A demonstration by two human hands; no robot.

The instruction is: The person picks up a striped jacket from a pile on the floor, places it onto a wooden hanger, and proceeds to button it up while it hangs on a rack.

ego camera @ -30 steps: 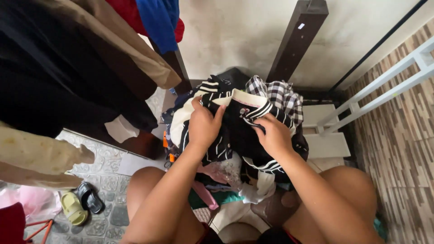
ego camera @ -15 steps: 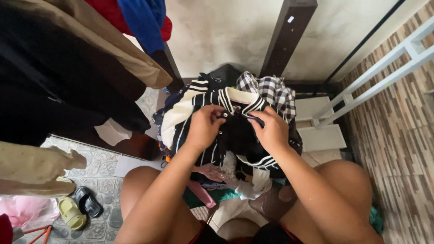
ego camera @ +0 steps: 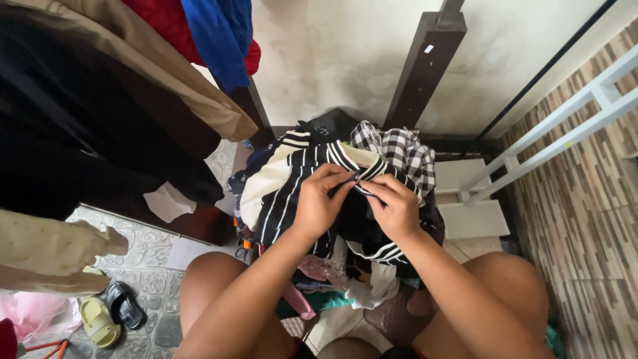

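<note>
Both hands work at one spot on the striped garment point(ego camera: 286, 193), atop the clothes pile point(ego camera: 345, 279) between the knees. Left hand point(ego camera: 319, 206) pinches its edge; right hand point(ego camera: 395, 209) pinches beside it. Garment still bunched, unfolded; rest of pile looks unsorted.

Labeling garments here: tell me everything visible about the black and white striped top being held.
The striped top looks like soft knit fabric, black with thin white stripes and a wide cream panel on its left side. It lies crumpled on top of a pile of clothes, bunched rather than spread flat. The left hand and right hand both pinch a striped edge near its middle. A checked garment lies just behind it.
</note>
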